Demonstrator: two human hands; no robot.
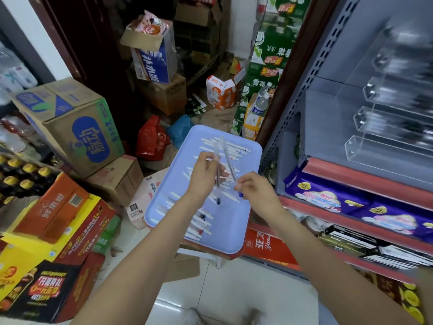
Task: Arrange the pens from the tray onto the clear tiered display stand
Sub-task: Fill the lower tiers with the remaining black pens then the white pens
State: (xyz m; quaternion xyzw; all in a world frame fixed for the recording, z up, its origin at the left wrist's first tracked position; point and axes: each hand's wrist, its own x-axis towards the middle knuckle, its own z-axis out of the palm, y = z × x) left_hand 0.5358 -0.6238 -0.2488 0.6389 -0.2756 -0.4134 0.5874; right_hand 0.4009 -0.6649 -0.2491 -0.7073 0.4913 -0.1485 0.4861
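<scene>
Looking down from the head camera, both hands are raised over a light blue tray [251, 158] that sits among stacked goods in a shop aisle. The left hand [206, 171] has its fingers curled round a clear pen with a dark tip [217, 178], held nearly upright with the dark end pointing down toward the tray. The right hand [255, 190] pinches a second clear pen with a blue cap [230, 167] near its blue end, and this pen slants up and to the left, its upper part just beside the first pen. The two hands are near each other but apart. Below them many white pens [201, 222] lie scattered across the tray, some with dark, red or blue tips. To the right, on a grey shelf [328, 127], stands the clear tiered display stand [384, 127], its stepped troughs blurred. Purple packets [328, 195] lie on the shelf below. To the left, cardboard boxes [79, 137] are piled on the floor.
</scene>
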